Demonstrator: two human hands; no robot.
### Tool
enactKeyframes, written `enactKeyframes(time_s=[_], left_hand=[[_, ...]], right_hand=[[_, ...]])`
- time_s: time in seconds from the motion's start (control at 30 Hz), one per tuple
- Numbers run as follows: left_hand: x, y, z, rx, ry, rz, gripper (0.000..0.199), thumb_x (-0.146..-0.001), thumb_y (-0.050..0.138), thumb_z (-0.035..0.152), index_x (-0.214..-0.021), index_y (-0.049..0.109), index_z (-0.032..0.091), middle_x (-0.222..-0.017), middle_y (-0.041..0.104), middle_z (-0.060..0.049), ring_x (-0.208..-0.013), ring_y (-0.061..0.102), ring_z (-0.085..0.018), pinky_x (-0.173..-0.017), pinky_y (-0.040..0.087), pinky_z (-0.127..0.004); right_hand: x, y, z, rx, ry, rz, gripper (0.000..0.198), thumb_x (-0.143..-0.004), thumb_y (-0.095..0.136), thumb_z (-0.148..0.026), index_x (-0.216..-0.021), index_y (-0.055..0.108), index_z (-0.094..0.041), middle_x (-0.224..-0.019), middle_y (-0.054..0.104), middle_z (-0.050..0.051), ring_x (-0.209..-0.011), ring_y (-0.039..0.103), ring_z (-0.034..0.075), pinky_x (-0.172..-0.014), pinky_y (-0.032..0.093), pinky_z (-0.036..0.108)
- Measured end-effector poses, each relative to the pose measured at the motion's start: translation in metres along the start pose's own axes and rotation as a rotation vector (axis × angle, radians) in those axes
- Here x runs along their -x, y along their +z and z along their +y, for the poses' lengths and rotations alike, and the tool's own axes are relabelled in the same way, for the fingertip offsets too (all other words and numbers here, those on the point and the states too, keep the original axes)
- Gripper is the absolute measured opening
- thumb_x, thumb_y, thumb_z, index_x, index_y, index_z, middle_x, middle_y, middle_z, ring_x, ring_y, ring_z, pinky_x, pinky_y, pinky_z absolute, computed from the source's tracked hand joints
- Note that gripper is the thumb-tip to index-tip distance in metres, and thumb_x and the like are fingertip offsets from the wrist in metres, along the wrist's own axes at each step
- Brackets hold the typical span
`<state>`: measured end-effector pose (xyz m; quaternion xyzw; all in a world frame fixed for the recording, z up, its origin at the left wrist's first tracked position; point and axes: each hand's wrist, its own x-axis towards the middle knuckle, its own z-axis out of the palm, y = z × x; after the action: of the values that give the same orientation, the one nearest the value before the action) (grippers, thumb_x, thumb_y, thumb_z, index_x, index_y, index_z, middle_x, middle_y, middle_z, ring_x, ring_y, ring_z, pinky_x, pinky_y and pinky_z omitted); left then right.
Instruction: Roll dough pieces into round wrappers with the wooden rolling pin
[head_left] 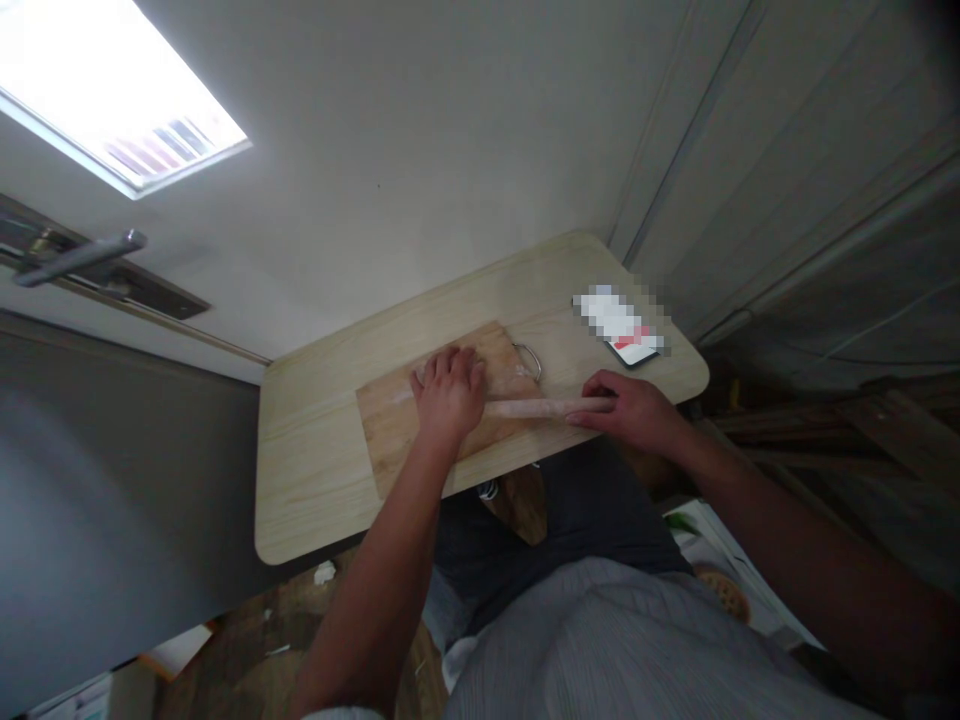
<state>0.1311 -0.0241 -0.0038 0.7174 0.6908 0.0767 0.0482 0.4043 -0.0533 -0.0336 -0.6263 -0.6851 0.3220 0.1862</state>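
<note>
My left hand [452,393] lies palm down on a wooden cutting board [390,450], its fingers spread and slightly bent. Beneath its fingertips and beside the thumb shows a small whitish patch, like dough or flour; most of it is covered. Closed around the right end of a pale, thin rolling pin [525,408] is my right hand [634,408], at the table's front edge. The pin crosses the board, and its left end disappears by my left palm. Whether that palm presses on the pin, I cannot tell. White powdery smears mark the board near its metal ring handle [531,360].
The board rests on a light wood-grain table [307,460] with rounded corners. A phone [626,330], partly pixelated, lies at the right back. Behind the table rises a white door with a metal handle [82,258]. Small white scraps [325,573] lie on the floor.
</note>
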Motion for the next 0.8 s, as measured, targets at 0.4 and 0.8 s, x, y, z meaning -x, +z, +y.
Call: enactKeyframes(time_s=[0.4, 0.8], left_hand=[[-0.015, 0.005, 0.0, 0.059, 0.026, 0.079, 0.041, -0.102, 0.033, 0.044, -0.134, 0.055, 0.03, -0.145, 0.053, -0.01, -0.137, 0.042, -0.033, -0.114, 0.019, -0.07], [-0.029, 0.005, 0.002, 0.038, 0.055, 0.088, 0.039, -0.102, 0.032, 0.042, -0.127, 0.059, 0.028, -0.14, 0.056, -0.011, -0.131, 0.045, -0.035, -0.111, 0.021, -0.072]], right_hand=[[-0.003, -0.002, -0.001, -0.017, 0.013, 0.019, 0.041, -0.075, 0.07, -0.063, -0.081, 0.065, -0.023, -0.07, 0.068, 0.001, -0.064, 0.061, 0.018, -0.058, 0.043, 0.028], [-0.006, -0.001, 0.0, 0.036, 0.024, 0.053, 0.04, -0.08, 0.066, -0.063, -0.083, 0.065, -0.022, -0.074, 0.07, 0.002, -0.066, 0.062, 0.018, -0.06, 0.043, 0.029]])
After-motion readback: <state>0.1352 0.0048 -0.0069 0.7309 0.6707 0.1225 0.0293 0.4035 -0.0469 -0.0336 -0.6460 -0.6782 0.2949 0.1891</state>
